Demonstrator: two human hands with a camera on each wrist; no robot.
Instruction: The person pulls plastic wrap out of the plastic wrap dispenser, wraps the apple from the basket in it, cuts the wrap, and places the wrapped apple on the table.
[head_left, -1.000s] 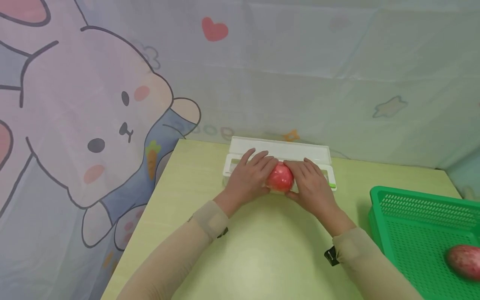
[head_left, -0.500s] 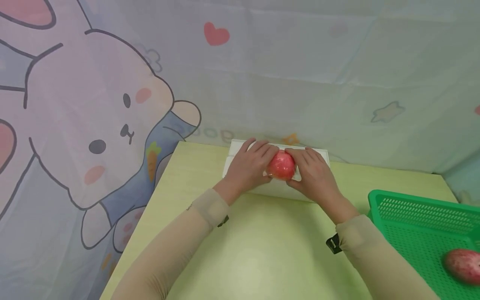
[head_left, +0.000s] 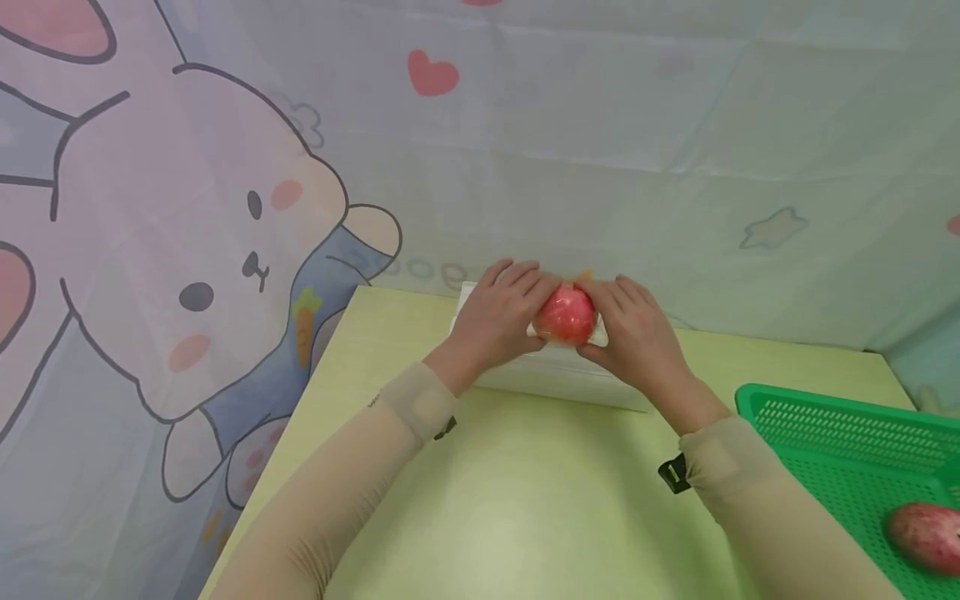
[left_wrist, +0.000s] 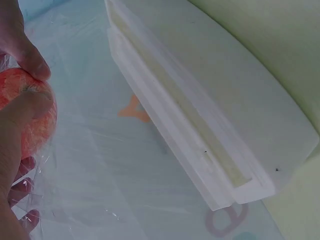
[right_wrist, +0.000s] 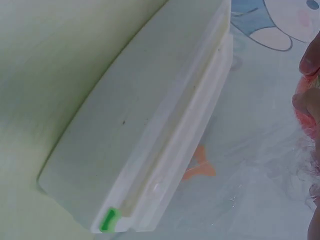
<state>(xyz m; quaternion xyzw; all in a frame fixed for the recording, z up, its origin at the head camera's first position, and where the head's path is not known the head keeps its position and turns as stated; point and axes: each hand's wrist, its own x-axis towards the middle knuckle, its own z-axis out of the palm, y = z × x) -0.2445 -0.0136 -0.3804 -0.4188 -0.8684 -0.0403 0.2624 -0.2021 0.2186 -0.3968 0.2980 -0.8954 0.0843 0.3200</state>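
A red apple [head_left: 566,315] is held between both hands, above a white cling film dispenser [head_left: 558,377]. My left hand [head_left: 497,321] grips its left side, and the thumb [left_wrist: 36,104] presses near the stem end in the left wrist view. On the other side, my right hand [head_left: 636,332] grips the fruit with thumb and fingers. Clear plastic film [left_wrist: 95,170] clings around the apple and fingers. A green piece [right_wrist: 109,220] shows at one end of the dispenser in the right wrist view. Part of the dispenser is hidden behind the hands.
A green plastic basket [head_left: 810,442] stands at the right, with an oblong mottled red fruit [head_left: 926,537] in it. The pale yellow-green table [head_left: 495,500] meets a hanging cartoon-printed cloth [head_left: 585,167] at the back.
Both hands have lifted the apple upward and away from me. More of the dispenser's near side shows now, and it looks tipped. The oblong fruit has stayed in the basket.
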